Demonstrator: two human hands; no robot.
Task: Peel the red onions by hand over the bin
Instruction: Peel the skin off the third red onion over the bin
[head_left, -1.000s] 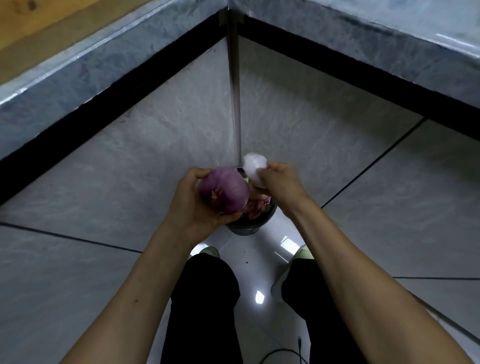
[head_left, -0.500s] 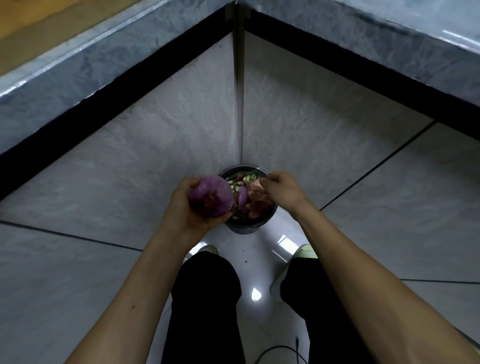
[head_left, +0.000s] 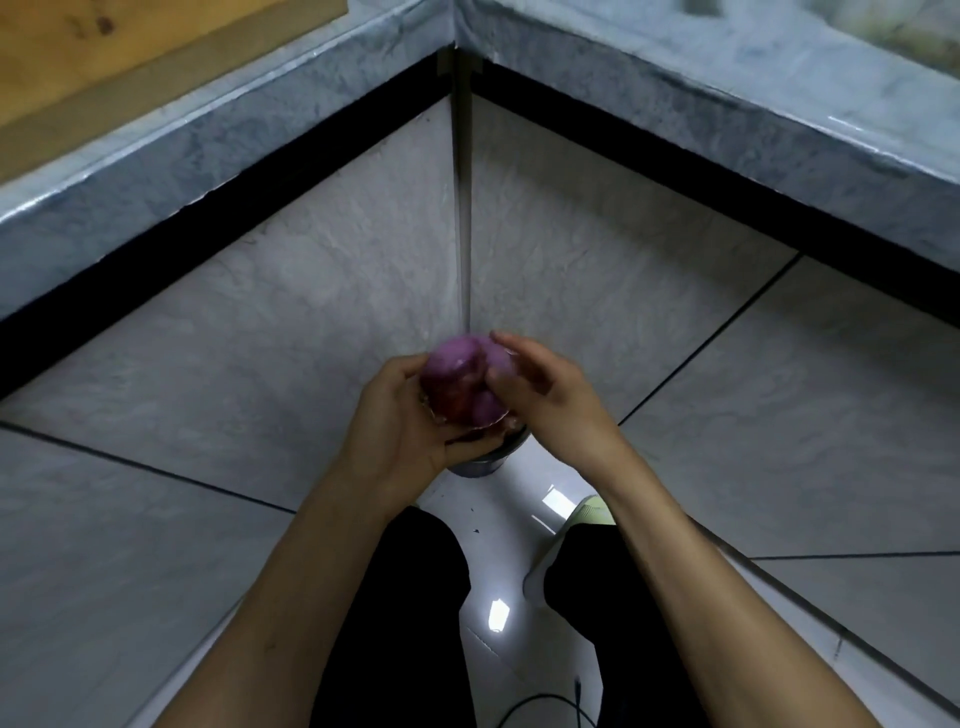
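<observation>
A purple red onion (head_left: 460, 379) is held up in the middle of the head view, over a small dark bin (head_left: 491, 460) that stands in the corner of the tiled walls. My left hand (head_left: 402, 431) grips the onion from the left and below. My right hand (head_left: 540, 395) lies against the onion's right side with its fingers curved over it. Most of the bin is hidden behind my hands and the onion; only its near rim shows.
Grey tiled walls meet in a corner right behind the bin, under a grey stone counter edge (head_left: 260, 119). My legs in black trousers (head_left: 395, 623) and a light shoe (head_left: 589, 512) stand on the glossy white floor. A black cable (head_left: 545, 704) lies by my feet.
My right hand dropped a pale piece of peel into the bin, then came back to the onion. My left hand lifted the onion over the bin, which is now mostly covered.
</observation>
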